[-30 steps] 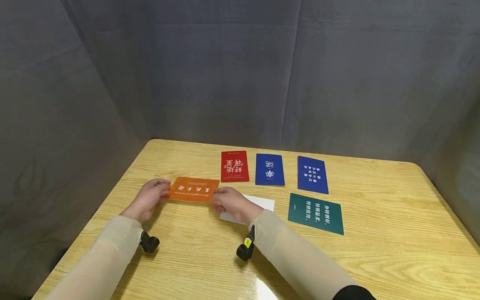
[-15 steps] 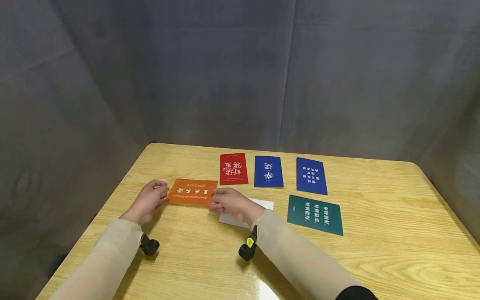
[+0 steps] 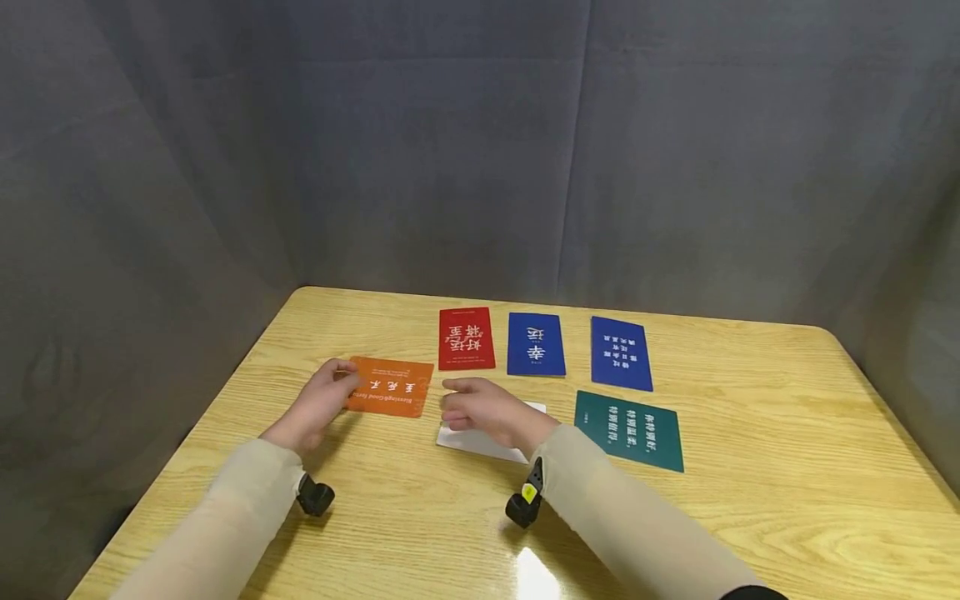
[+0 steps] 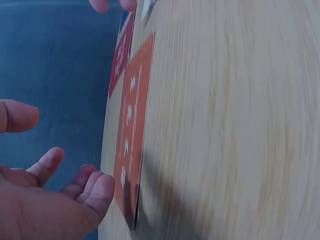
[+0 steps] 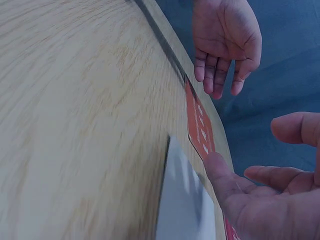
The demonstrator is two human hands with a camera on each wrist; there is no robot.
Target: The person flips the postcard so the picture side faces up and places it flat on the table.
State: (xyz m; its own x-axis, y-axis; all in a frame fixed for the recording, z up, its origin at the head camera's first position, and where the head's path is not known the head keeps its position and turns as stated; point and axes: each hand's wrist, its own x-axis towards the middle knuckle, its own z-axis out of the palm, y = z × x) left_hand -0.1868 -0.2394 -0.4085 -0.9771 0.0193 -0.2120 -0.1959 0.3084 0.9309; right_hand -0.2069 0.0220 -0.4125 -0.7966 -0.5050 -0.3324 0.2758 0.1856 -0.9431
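Note:
An orange card (image 3: 392,388) with white Chinese characters lies flat on the wooden table at the left. My left hand (image 3: 322,404) hovers at its left end, covering part of that edge in the head view; the left wrist view shows the fingers (image 4: 100,192) apart from the card, with nothing between them and the thumb. To the right of the orange card, my right hand (image 3: 495,412) is held over a white card (image 3: 480,446) and hides part of it. In the right wrist view its thumb and fingers are spread, holding nothing, beside the white card (image 5: 182,200).
Along the back lie a red card (image 3: 467,338), a blue card (image 3: 536,344) and a second blue card (image 3: 622,353). A green card (image 3: 630,430) lies in front of them at the right. Grey cloth (image 3: 442,167) hangs behind the table (image 3: 787,467).
Both hands have let go of the orange card, which now lies flat. The right hand has drawn back to the right over the white card; the left hand has shifted slightly right.

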